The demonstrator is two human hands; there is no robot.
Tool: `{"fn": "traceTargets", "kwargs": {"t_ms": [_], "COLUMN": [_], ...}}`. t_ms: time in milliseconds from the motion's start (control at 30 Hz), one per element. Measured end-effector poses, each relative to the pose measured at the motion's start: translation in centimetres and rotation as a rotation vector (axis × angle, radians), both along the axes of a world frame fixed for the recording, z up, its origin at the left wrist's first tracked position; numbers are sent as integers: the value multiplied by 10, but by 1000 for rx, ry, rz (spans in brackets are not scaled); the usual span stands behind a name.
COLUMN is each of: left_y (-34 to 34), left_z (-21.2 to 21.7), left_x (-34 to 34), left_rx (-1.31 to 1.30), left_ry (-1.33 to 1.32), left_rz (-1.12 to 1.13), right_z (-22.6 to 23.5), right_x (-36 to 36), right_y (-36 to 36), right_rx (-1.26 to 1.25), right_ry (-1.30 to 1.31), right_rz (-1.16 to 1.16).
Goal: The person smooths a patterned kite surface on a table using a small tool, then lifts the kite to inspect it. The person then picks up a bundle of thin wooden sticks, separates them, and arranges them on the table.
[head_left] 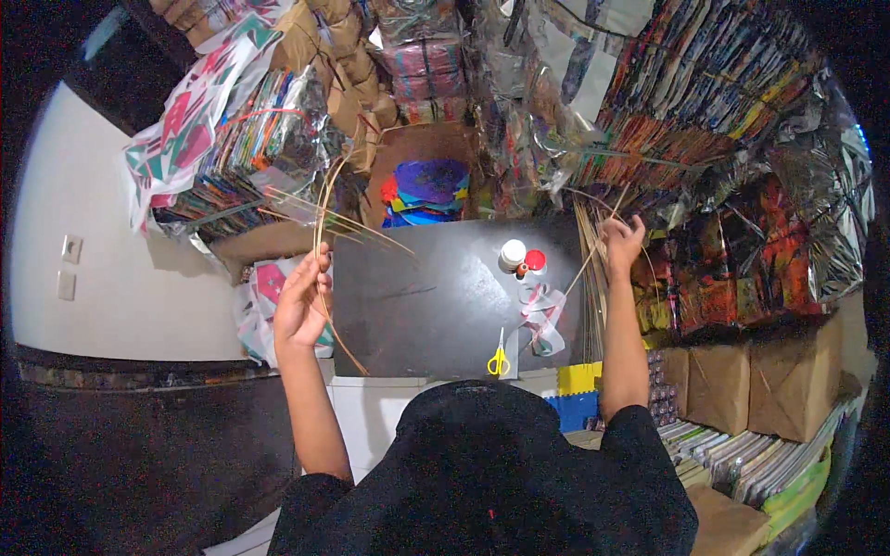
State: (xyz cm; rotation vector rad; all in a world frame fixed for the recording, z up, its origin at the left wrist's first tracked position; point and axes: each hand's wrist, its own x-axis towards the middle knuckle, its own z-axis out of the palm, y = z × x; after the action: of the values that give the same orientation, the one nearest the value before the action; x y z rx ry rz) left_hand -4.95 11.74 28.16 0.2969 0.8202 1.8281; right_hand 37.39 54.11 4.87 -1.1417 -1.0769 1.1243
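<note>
My left hand is raised over the table's left side, fingers closed round several thin tan bamboo strips. They bend upward past the fingertips, and one end curves down below the wrist. More strips lie slantwise over the table's far left corner. At the right edge, my right hand has its thumb and a finger pinched at a thin straight strip; its other fingers are partly raised. A bundle of long strips lies beside that hand along the table edge.
On the dark table stand a white-lidded jar, a red-lidded jar and a small brown bottle. Yellow-handled scissors lie near the front, beside crumpled clear plastic. Wrapped stacks crowd the back and right.
</note>
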Motion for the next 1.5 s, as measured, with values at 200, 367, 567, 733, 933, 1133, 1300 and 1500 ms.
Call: {"fn": "traceTargets", "kwargs": {"t_ms": [200, 367, 567, 733, 933, 1133, 1300, 1500], "left_y": [3, 6, 12, 15, 8, 12, 15, 24], "left_z": [-4, -7, -13, -14, -16, -16, -16, -19], "left_x": [-1, 0, 6, 13, 16, 28, 34, 35], "left_rx": [13, 1, 4, -11, -33, -40, -46, -43], "left_ry": [-30, -35, -62, -70, -47, -17, -30, -24], "left_rz": [-37, -45, -72, -83, -91, -112, -113, -157], "right_z": [6, 28, 14, -14, -32, -73, -74, -66], "right_x": [68, 111, 129, 110, 55, 45, 37, 34], "right_y": [24, 11, -7, -14, -24, -26, -41, -42], "right_rx": [-31, -56, 38, 103, -40, -38, -4, -121], "right_ry": [6, -173, -568, -726, -674, -748, -783, -1059], "right_rz": [-207, -393, -329, -282, -165, -155, -83, 8]}}
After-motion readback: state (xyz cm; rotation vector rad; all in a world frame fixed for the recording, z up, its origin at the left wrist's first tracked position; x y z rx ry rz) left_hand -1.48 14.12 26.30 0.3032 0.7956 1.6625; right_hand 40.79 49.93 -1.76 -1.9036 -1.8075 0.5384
